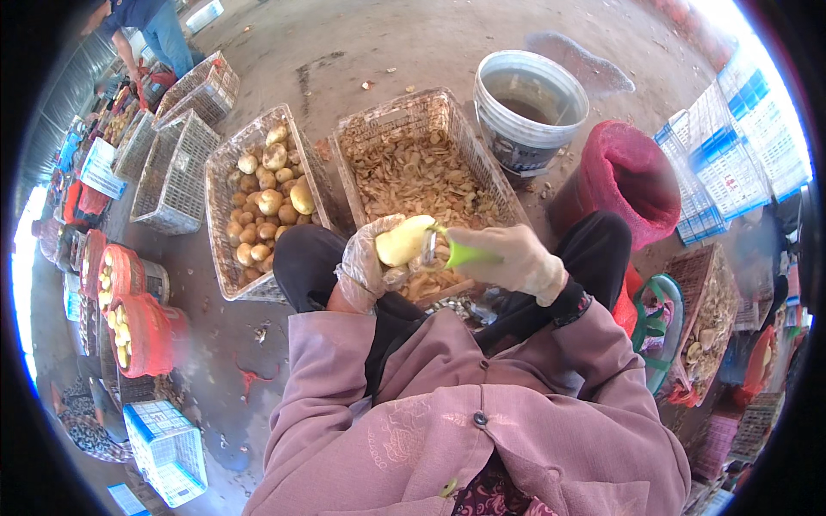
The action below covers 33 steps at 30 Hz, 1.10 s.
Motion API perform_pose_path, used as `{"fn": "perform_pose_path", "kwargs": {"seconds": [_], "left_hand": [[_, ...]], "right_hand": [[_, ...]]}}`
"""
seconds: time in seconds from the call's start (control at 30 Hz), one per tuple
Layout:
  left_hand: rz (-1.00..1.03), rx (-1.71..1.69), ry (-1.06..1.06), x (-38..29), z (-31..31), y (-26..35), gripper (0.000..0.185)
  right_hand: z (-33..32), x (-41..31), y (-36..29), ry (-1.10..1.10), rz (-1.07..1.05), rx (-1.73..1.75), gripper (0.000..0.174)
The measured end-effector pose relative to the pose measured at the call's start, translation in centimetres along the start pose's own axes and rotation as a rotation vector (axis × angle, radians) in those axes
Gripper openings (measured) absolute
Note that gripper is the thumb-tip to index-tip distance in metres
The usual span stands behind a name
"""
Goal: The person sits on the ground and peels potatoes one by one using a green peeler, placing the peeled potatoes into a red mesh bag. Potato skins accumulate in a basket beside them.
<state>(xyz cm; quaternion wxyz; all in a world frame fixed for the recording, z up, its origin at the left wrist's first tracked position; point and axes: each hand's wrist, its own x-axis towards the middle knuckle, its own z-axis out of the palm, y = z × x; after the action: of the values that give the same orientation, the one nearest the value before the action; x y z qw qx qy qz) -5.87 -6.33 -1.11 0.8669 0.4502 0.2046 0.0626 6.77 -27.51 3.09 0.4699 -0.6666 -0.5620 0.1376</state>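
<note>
A peeled, pale yellow potato (405,241) rests in the grip of my left hand (362,259), which wears a clear plastic glove. In my gloved right hand (516,257) is a vegetable peeler with a green handle (470,254). Its metal head is against or very close to the potato's right end, where a bit of greenish peel shows. Below and beyond my hands, a plastic crate (348,174) holds a thick layer of potato peelings (413,171). To the left stands another crate (216,238) of unpeeled potatoes (270,202).
A white bucket (493,122) with murky liquid stands beyond the peelings crate. Beside it is a red mesh sack (581,177) with a rolled rim. Stacked blue-and-white crates (723,155) rise at right. Mesh sacks of peeled potatoes (145,335) stand at left. Another person (161,32) bends at upper left.
</note>
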Motion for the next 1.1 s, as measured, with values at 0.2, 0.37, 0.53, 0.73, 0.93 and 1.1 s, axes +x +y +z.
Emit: {"fn": "perform_pose_path", "kwargs": {"seconds": [0.2, 0.37, 0.53, 0.73, 0.93, 1.1], "left_hand": [[-0.262, -0.179, -0.054, -0.4, 0.8, 1.6, 0.031], [0.048, 0.276, -0.151, -0.1, -1.7, -0.2, 0.038], [-0.066, 0.101, -0.141, 1.3, -3.0, -1.4, 0.045], [0.138, 0.301, -0.041, -0.4, -0.4, -0.7, 0.031], [-0.468, -0.433, -0.058, 1.3, -1.4, -0.4, 0.054], [0.215, 0.297, -0.072, -2.0, 0.3, 0.0, 0.044]], "right_hand": [[0.6, 1.3, 1.0, -0.174, -0.047, -0.113, 0.048], [-2.6, 0.3, 1.8, -0.089, 0.047, -0.049, 0.048], [-3.2, -1.8, 3.8, 0.288, 0.346, 0.085, 0.054], [0.1, -1.5, -0.6, 0.144, 0.356, 0.303, 0.051], [1.6, -0.3, 0.1, -0.074, 0.115, 0.121, 0.048], [-1.6, -0.4, 1.1, -0.014, 0.114, -0.053, 0.047]]}}
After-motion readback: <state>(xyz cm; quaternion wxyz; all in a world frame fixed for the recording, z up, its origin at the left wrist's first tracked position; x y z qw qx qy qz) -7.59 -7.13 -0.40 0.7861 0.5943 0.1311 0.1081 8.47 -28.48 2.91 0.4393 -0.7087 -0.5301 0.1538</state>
